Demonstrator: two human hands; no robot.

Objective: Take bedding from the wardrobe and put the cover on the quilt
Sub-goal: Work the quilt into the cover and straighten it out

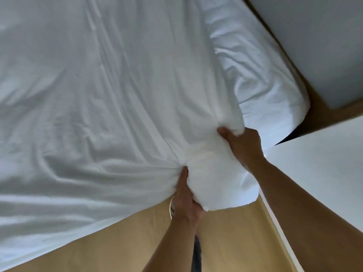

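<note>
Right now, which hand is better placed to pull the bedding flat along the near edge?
Probably left: the left hand grips where the bedding gathers into folds at that edge; the right hand grips the bunched corner.

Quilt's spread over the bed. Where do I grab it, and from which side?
Take the bunched corner at the near edge of the bed, from the floor side, as the left hand and right hand do: it is the one thick gathered lump; elsewhere the quilt lies flat.
</note>
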